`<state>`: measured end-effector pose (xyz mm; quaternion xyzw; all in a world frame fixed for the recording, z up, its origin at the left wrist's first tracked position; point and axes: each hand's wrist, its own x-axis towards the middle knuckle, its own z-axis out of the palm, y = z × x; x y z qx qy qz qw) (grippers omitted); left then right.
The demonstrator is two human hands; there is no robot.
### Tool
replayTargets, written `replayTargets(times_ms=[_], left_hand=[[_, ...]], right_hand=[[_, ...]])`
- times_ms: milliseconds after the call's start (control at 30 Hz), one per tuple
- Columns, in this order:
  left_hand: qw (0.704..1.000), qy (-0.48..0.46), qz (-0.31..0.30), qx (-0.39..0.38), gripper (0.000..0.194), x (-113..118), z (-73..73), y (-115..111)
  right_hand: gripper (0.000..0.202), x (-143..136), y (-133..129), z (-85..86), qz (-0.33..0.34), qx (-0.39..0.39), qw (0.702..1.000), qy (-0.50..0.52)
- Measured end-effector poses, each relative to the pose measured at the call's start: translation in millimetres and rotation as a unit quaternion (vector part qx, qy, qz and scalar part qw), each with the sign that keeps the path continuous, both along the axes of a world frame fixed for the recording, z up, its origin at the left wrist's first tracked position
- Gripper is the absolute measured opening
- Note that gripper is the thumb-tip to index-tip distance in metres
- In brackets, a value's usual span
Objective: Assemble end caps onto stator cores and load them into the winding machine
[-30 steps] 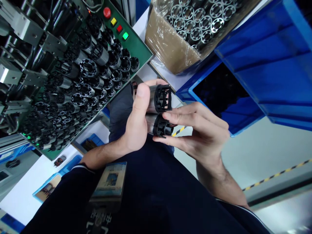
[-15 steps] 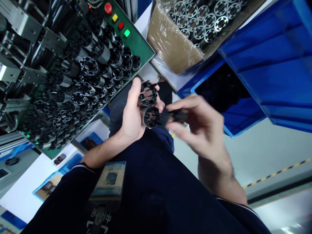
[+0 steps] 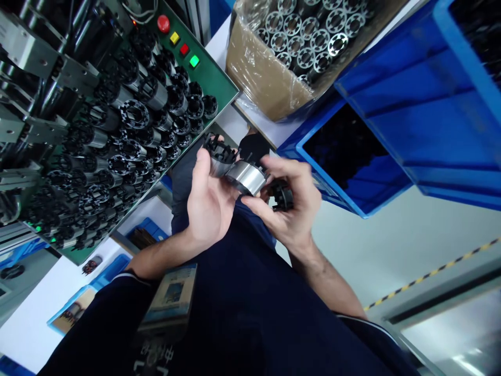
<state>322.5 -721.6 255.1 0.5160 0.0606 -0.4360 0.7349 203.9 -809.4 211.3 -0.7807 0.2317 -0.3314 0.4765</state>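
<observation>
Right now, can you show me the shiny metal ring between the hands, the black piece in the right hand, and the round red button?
Shiny metal ring [image 3: 250, 176]: head view, its bright curved side.
Black piece [image 3: 282, 196]: head view, middle of its visible part.
Round red button [image 3: 163, 23]: head view, on its top.

Bright silver cylinder [image 3: 248, 178], tipped on its side, just beside a duller black-pronged cylinder [image 3: 219, 159]. Black toothed piece [image 3: 283, 196] tucked in the right hand [image 3: 302, 209].

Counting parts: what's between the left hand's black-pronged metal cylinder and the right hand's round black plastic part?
A silver metal cylinder and fingertips of the right hand lie between them, in the head view.
</observation>
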Motion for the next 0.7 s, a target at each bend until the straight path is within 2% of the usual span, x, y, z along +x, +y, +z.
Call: replayTargets(times_ms=[100,200,333,433,500,567,633,700], left_hand=[[1.000,0.011,0.022,-0.019,0.052,-4.2,3.2,10.0],[0.999,-0.004,0.027,-0.027,0.041,-0.6,2.8,23.2],[0.992,-0.124,0.008,0.004,0.044,20.9,2.9,39.3],[0.990,-0.133,0.016,0.051,0.046,34.8,4.1,40.1],[0.994,-0.103,-0.005,0.041,0.049,35.8,4.6,35.2],[0.998,-0.040,-0.041,0.022,0.063,30.8,3.9,27.8],[0.994,0.066,-0.063,0.057,0.064,23.5,0.2,18.9],[0.972,0.174,-0.052,0.145,0.054,17.0,-8.0,9.9]], right_hand=[[0.038,-1.9,-5.1,1.9,0.046,-0.041,0.997,-0.037],[0.041,-10.1,-11.0,6.4,0.074,-0.047,0.994,-0.062],[0.037,-25.6,-21.2,19.9,0.155,-0.008,0.987,-0.046],[0.040,-27.7,-24.5,26.0,0.244,0.060,0.967,-0.031],[0.042,-22.5,-23.2,23.5,0.307,0.091,0.947,-0.028],[0.044,-16.1,-19.4,19.2,0.343,0.093,0.935,0.015],[0.046,-12.9,-15.7,18.7,0.329,0.071,0.936,0.105],[0.048,-16.0,-19.6,25.3,0.279,0.031,0.943,0.179]])
